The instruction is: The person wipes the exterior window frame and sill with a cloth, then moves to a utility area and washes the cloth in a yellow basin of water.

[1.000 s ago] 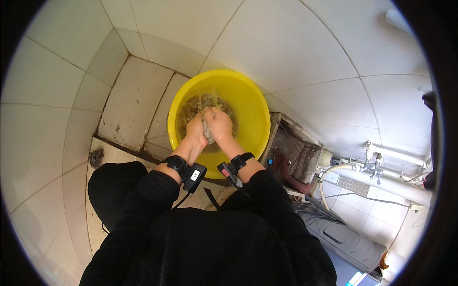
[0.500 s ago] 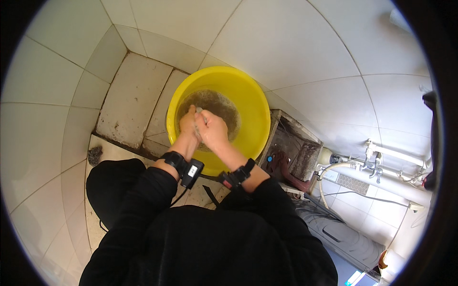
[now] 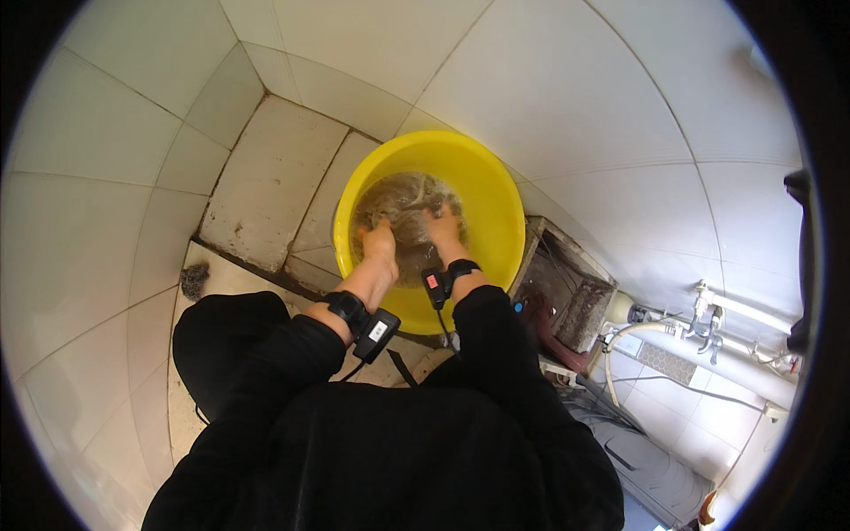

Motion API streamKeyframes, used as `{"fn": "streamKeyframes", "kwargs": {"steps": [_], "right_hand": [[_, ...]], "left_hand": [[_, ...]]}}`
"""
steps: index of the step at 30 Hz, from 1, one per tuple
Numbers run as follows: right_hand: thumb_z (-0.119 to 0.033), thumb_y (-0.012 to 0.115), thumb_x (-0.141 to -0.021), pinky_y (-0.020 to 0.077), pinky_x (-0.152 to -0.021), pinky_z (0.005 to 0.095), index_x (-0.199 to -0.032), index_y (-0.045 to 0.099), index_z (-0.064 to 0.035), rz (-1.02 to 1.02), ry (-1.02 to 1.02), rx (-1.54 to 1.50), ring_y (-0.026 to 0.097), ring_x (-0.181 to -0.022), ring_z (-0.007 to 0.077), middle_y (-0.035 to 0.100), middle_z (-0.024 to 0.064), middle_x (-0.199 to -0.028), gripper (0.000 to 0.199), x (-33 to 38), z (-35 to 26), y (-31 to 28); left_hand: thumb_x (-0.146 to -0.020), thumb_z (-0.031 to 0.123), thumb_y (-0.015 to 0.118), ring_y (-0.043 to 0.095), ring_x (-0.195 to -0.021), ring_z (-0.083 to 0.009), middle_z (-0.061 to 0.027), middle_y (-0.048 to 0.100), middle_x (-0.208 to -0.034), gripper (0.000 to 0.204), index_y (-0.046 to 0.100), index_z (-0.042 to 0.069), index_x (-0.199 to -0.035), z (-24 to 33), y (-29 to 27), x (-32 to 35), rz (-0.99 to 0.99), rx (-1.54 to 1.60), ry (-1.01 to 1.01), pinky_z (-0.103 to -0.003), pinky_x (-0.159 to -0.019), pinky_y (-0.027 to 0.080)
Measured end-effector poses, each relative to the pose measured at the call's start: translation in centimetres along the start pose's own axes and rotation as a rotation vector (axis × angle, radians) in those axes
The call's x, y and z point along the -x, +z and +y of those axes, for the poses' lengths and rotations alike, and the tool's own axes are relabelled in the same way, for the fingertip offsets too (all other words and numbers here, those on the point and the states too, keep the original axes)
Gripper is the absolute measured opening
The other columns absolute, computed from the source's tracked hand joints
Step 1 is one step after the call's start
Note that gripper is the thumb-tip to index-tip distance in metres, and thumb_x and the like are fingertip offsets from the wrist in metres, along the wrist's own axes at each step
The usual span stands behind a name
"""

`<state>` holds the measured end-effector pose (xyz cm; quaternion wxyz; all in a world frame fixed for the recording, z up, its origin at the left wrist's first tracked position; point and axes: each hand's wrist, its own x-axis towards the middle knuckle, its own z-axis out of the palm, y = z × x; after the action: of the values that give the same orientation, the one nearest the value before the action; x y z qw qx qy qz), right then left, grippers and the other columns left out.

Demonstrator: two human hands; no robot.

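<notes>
A large yellow plastic tub [image 3: 496,217] stands in front of me with murky, greyish-brown water [image 3: 412,257] in its bottom. Both my hands reach into that water, apart from each other. My left hand [image 3: 379,241] is at the tub's left side, its fingertips dipped under and hidden. On the right, my right hand [image 3: 443,228] has its fingers spread at the surface, slightly blurred by motion. Between and beyond the hands the water is stirred up, with pale swirls and foam; whether something lies in it I cannot make out.
White tiled walls [image 3: 549,80] close in behind and to the left. Right of the tub is a dirty stone-edged trough [image 3: 580,310] with a reddish-brown item in it. Farther right are taps and pipes [image 3: 708,319]. A dark scrubbing pad [image 3: 194,280] lies at left.
My hands were pressed together over the water around something small and greyish. They have come apart and gone down into the water, which is now churned. The view has shifted slightly.
</notes>
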<state>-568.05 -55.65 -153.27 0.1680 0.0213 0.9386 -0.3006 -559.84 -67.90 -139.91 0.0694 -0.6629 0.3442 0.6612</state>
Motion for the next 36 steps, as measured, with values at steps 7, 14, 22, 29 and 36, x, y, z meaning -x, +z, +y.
{"fn": "streamKeyframes", "kwargs": {"steps": [7, 14, 22, 29, 36], "right_hand": [[-0.009, 0.056, -0.092, 0.052, -0.084, 0.0332, -0.124, 0.06, -0.0065, -0.92, 0.257, -0.899, 0.065, -0.095, 0.0212, 0.065, 0.0099, -0.106, 0.031, 4.0, -8.9, -5.0], [-0.019, 0.066, -0.092, 0.0506, -0.077, 0.0306, -0.105, 0.06, -0.0017, -0.486, -0.404, -0.685, 0.061, -0.083, 0.0159, 0.066, 0.0073, -0.092, 0.023, 10.5, -12.8, -10.9], [-0.034, 0.054, -0.097, 0.052, -0.073, 0.0499, -0.105, 0.062, -0.0066, -0.085, -0.157, -0.042, 0.067, -0.083, 0.043, 0.069, 0.0239, -0.086, 0.03, 9.6, -12.0, -10.4], [-0.034, 0.056, -0.095, 0.0517, -0.071, 0.0495, -0.099, 0.06, -0.0058, -0.169, -0.485, -0.239, 0.066, -0.078, 0.0447, 0.068, 0.0228, -0.082, 0.029, 12.7, -12.5, -10.6], [-0.035, 0.06, -0.097, 0.0536, -0.082, 0.0493, -0.123, 0.059, -0.0019, -0.417, 0.076, -0.131, 0.067, -0.092, 0.0416, 0.066, 0.0225, -0.106, 0.042, 2.5, -4.6, -9.2]], "left_hand": [[-0.101, 0.041, 0.051, 0.061, -0.108, -0.0265, -0.0156, 0.061, -0.124, 0.052, 0.044, 0.008, -0.141, 0.4, 0.0, -0.9, -0.23, 0.269, 0.033, -0.044, -0.094, 0.048], [-0.1, 0.045, 0.053, 0.064, -0.095, -0.0278, -0.0143, 0.065, -0.103, 0.044, 0.058, 0.004, -0.115, 3.1, -0.7, -1.3, -0.435, 0.331, -0.124, -0.045, -0.083, 0.053], [-0.104, 0.032, 0.052, 0.064, -0.09, -0.0249, -0.0111, 0.067, -0.104, 0.031, 0.064, 0.004, -0.109, 0.0, 1.0, 2.1, -0.306, 0.25, -0.086, -0.039, -0.08, 0.054], [-0.101, 0.033, 0.058, 0.063, -0.091, -0.0248, -0.0141, 0.067, -0.107, 0.04, 0.064, -0.004, -0.114, 0.7, 0.1, 0.2, -0.343, 0.354, 0.011, -0.039, -0.075, 0.052], [-0.101, 0.039, 0.056, 0.057, -0.112, -0.0283, -0.0163, 0.058, -0.13, 0.054, 0.047, 0.001, -0.138, -0.2, 0.9, 0.3, -0.297, 0.175, 0.089, -0.045, -0.094, 0.047]]}}
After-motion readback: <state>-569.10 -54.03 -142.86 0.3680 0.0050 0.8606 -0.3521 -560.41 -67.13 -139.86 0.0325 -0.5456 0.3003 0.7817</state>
